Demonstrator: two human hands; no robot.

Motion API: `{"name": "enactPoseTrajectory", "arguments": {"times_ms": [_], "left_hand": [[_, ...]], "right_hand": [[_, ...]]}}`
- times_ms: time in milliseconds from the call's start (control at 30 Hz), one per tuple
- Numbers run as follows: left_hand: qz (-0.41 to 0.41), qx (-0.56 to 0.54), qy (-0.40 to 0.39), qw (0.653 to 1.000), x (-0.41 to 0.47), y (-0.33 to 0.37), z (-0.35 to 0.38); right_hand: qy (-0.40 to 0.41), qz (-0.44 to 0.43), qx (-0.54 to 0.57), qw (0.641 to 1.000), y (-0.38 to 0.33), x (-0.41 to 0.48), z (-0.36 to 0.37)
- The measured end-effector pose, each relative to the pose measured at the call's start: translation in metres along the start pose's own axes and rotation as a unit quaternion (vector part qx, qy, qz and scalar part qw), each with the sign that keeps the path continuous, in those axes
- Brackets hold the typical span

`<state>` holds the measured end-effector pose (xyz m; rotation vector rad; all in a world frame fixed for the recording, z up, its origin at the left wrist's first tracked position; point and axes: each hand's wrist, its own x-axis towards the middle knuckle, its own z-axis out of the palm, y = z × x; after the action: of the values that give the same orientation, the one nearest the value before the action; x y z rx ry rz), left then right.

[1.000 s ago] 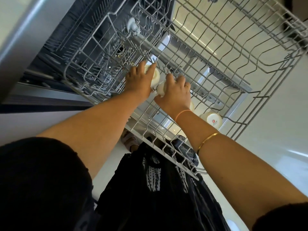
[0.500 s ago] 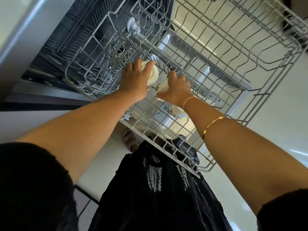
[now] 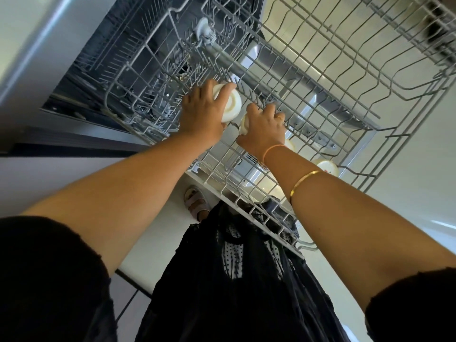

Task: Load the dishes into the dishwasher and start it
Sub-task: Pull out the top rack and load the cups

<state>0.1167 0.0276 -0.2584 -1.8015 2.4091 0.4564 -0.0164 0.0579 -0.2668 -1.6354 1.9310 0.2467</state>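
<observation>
Head view: left hand [image 3: 199, 116], fingers curled round white cup [image 3: 230, 103]; right hand [image 3: 265, 127] gripping second cup [image 3: 243, 124]; both cups close together over upper rack [image 3: 237, 202] tines; risks: cups knocking and chipping; a tilted seating tipping over.

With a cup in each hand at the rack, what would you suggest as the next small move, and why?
Probably seat the cup in the left hand among the rack prongs and let go: it is base-up against the wires, and the right hand holds a second cup close beside it.
</observation>
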Motion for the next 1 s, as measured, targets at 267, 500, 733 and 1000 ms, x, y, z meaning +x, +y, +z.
{"name": "enactPoseTrajectory", "arguments": {"times_ms": [267, 500, 733, 1000], "left_hand": [[-0.012, -0.004, -0.108, 0.994, 0.02, 0.007, 0.018], [-0.069, 0.043, -0.137, 0.987, 0.023, 0.017, 0.019], [-0.076, 0.019, -0.132, 0.988, 0.011, 0.014, 0.016], [-0.103, -0.048, -0.084, 0.99, -0.015, 0.019, -0.014]], "right_hand": [[0.023, -0.047, -0.014, 0.999, 0.009, -0.001, 0.006], [0.048, -0.051, -0.101, 0.992, 0.01, 0.003, 0.011], [0.048, -0.045, -0.158, 0.985, 0.012, -0.003, 0.006], [0.044, -0.083, -0.174, 0.98, 0.014, -0.028, -0.011]]}}
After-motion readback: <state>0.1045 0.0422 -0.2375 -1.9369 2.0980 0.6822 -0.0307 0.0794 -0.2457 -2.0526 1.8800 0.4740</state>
